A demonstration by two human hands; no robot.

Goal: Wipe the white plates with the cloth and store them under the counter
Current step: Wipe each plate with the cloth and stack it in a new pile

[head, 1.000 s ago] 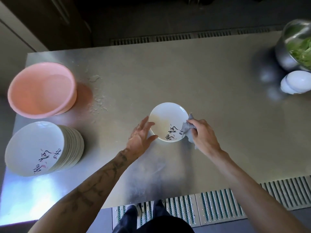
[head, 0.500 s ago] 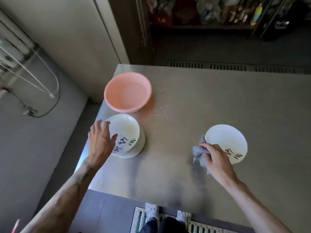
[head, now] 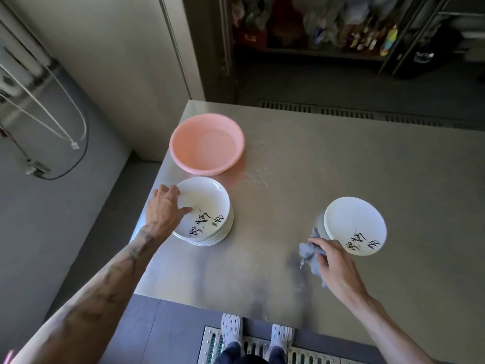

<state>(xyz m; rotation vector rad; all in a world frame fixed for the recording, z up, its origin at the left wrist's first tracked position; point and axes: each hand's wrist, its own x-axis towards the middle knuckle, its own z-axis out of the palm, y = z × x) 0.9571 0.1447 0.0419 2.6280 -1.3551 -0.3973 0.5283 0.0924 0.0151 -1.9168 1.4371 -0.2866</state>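
Head view showed the left hand (head: 164, 208) nearer the stack (head: 226, 230), fingers hooked over the left rim of the top plate (head: 207, 203), thumb on its face; the right hand (head: 334, 265), well apart, clutched the cloth (head: 309, 254) beside a lone plate (head: 357, 222).

One basin (head: 186, 161), one plate stack (head: 210, 206), one lone plate (head: 354, 222), one cloth (head: 309, 254).
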